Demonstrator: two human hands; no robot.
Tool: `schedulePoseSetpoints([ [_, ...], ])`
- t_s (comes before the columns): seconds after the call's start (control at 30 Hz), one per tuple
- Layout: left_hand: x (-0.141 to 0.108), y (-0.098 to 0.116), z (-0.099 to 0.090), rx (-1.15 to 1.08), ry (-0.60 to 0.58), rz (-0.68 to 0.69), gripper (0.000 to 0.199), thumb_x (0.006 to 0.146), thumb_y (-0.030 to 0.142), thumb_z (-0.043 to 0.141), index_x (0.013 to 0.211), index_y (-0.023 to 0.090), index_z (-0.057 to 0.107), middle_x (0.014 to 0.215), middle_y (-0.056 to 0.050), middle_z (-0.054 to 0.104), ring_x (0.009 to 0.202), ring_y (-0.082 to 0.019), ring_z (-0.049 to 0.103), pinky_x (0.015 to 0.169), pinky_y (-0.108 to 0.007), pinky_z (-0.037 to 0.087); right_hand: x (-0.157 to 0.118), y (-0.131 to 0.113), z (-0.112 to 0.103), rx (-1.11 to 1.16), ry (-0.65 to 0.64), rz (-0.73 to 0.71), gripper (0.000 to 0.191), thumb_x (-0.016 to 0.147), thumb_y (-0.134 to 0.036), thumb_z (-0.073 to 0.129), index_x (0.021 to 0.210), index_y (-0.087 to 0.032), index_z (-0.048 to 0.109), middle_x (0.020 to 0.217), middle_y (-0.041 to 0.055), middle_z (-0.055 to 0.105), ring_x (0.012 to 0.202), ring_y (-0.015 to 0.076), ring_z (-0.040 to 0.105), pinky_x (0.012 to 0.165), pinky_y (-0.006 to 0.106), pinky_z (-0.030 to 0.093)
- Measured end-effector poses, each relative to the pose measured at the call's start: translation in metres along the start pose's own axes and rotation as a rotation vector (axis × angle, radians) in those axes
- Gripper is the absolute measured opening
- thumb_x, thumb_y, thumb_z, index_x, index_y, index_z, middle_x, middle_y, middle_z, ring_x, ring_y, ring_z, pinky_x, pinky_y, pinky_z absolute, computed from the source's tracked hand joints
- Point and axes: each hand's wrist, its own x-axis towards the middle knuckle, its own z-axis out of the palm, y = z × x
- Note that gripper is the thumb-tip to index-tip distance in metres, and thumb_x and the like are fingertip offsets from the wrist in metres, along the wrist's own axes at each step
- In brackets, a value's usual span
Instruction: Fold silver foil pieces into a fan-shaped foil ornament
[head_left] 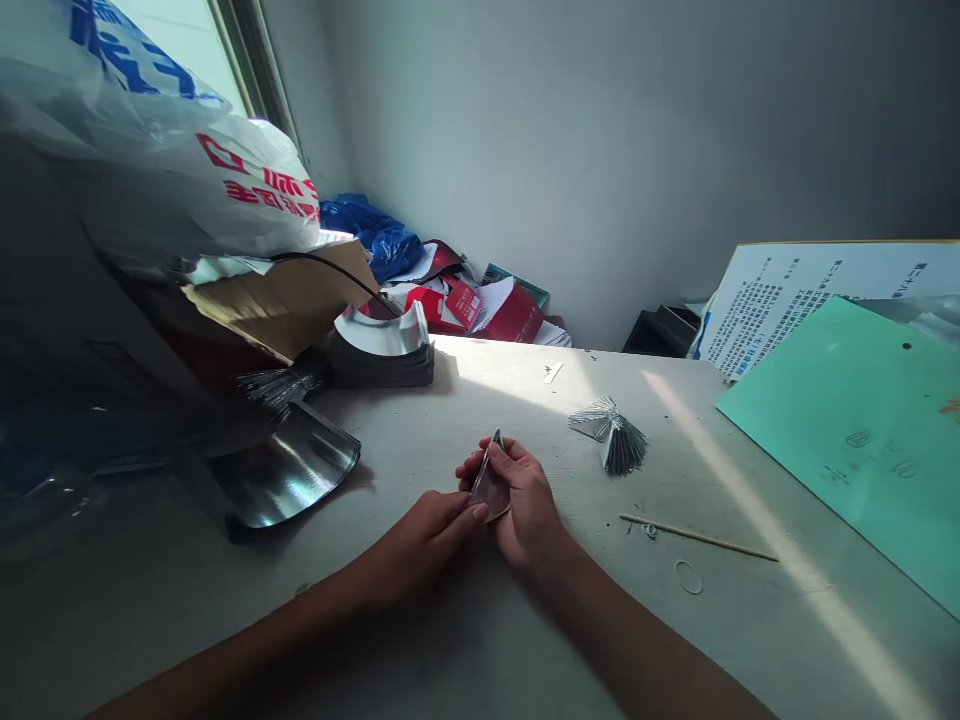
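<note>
Between my two hands is a small folded triangle of shiny silver sheet (pixel 491 492), its point facing away from me. My left hand (pixel 431 535) is closed, pinching the lower left corner between thumb and fingers. On the other side my right hand (pixel 529 500) wraps round the piece, thumb along its upper edge; its fingers partly hide behind it. Further right on the table lies a fanned bundle of folded silver strips (pixel 616 435), gathered at the middle. At the left a curved shiny silver sheet (pixel 292 465) rests near another such bundle (pixel 277 385).
A stack of curved silver sheets (pixel 386 355) stands at the back left, beside a cardboard box (pixel 300 300) and plastic bags (pixel 172 190). On the right are a thin wooden stick (pixel 705 539), a rubber band (pixel 688 577) and a green board (pixel 855 420). Red papers (pixel 510 320) lie by the wall.
</note>
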Motion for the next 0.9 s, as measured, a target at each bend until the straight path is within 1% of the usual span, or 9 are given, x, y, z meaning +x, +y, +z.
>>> schedulePoseSetpoints([
  [0.23, -0.003, 0.004, -0.003, 0.060, -0.102, -0.027, 0.050, 0.096, 0.057, 0.041, 0.069, 0.015, 0.047, 0.065, 0.001, 0.040, 0.060, -0.009, 0.033, 0.055, -0.021, 0.028, -0.001, -0.007, 0.003, 0.128, -0.044, 0.096, 0.019, 0.081, -0.029, 0.072, 0.089, -0.018, 0.058, 0.068, 0.0002, 0.061, 0.061, 0.0162, 0.061, 0.054, 0.028, 0.048],
  [0.33, -0.004, 0.004, -0.005, 0.105, -0.168, -0.030, 0.048, 0.097, 0.055, 0.040, 0.070, 0.015, 0.046, 0.066, 0.001, 0.040, 0.060, -0.009, 0.033, 0.055, -0.020, 0.028, 0.003, -0.013, 0.003, 0.105, -0.073, 0.108, 0.021, 0.079, -0.030, 0.072, 0.090, -0.018, 0.059, 0.064, -0.0002, 0.060, 0.054, 0.0148, 0.057, 0.049, 0.026, 0.045],
  [0.43, -0.003, 0.007, -0.006, 0.174, -0.197, -0.036, 0.050, 0.098, 0.053, 0.039, 0.067, 0.015, 0.045, 0.063, 0.001, 0.040, 0.059, -0.008, 0.035, 0.055, -0.019, 0.030, 0.010, -0.024, -0.002, 0.030, -0.064, 0.048, 0.024, 0.075, -0.031, 0.074, 0.088, -0.017, 0.059, 0.062, -0.0001, 0.060, 0.050, 0.0136, 0.054, 0.046, 0.026, 0.043],
  [0.57, 0.000, 0.011, -0.010, 0.294, -0.163, 0.033, 0.048, 0.097, 0.049, 0.044, 0.068, 0.015, 0.059, 0.062, -0.001, 0.053, 0.057, -0.009, 0.047, 0.055, -0.017, 0.035, 0.027, -0.041, -0.013, -0.160, 0.048, -0.122, 0.022, 0.078, -0.032, 0.070, 0.087, -0.017, 0.057, 0.063, 0.0012, 0.063, 0.051, 0.0148, 0.057, 0.046, 0.026, 0.044],
  [0.67, 0.006, 0.013, -0.023, 0.385, -0.093, 0.109, 0.033, 0.091, 0.044, 0.058, 0.076, 0.018, 0.072, 0.065, -0.001, 0.063, 0.058, -0.010, 0.053, 0.057, -0.016, 0.037, 0.040, -0.048, -0.023, -0.399, 0.108, -0.320, 0.016, 0.084, -0.032, 0.063, 0.085, -0.017, 0.057, 0.066, 0.0017, 0.064, 0.051, 0.0159, 0.061, 0.047, 0.027, 0.047],
  [0.77, 0.020, 0.014, -0.042, 0.281, 0.139, 0.058, 0.027, 0.080, 0.044, 0.071, 0.072, 0.018, 0.072, 0.063, -0.001, 0.063, 0.055, -0.010, 0.052, 0.054, -0.016, 0.038, 0.048, -0.048, -0.031, -0.672, 0.128, -0.547, 0.011, 0.089, -0.028, 0.058, 0.087, -0.018, 0.059, 0.076, 0.0018, 0.066, 0.060, 0.0156, 0.066, 0.055, 0.028, 0.052],
  [0.83, 0.035, 0.013, -0.051, -0.045, 0.316, -0.102, 0.024, 0.078, 0.040, 0.072, 0.076, 0.016, 0.069, 0.065, -0.002, 0.063, 0.056, -0.011, 0.053, 0.051, -0.018, 0.040, 0.049, -0.047, -0.035, -0.923, 0.086, -0.725, 0.007, 0.092, -0.024, 0.056, 0.091, -0.018, 0.060, 0.080, 0.0020, 0.067, 0.068, 0.0158, 0.067, 0.063, 0.029, 0.053],
  [0.87, 0.044, 0.012, -0.053, -0.297, 0.426, -0.160, 0.022, 0.078, 0.037, 0.069, 0.076, 0.016, 0.066, 0.062, -0.002, 0.060, 0.053, -0.011, 0.051, 0.049, -0.019, 0.040, 0.048, -0.047, -0.037, -1.066, 0.055, -0.824, 0.008, 0.093, -0.021, 0.054, 0.093, -0.018, 0.061, 0.083, 0.0029, 0.068, 0.072, 0.0162, 0.067, 0.067, 0.029, 0.053],
  [0.9, 0.055, 0.012, -0.054, -0.518, 0.480, -0.221, 0.019, 0.078, 0.033, 0.066, 0.073, 0.015, 0.061, 0.058, 0.000, 0.053, 0.050, -0.010, 0.047, 0.047, -0.019, 0.038, 0.046, -0.048, -0.038, -1.211, 0.025, -0.924, 0.010, 0.095, -0.018, 0.052, 0.094, -0.017, 0.062, 0.086, 0.0042, 0.069, 0.077, 0.0167, 0.067, 0.071, 0.029, 0.052],
])
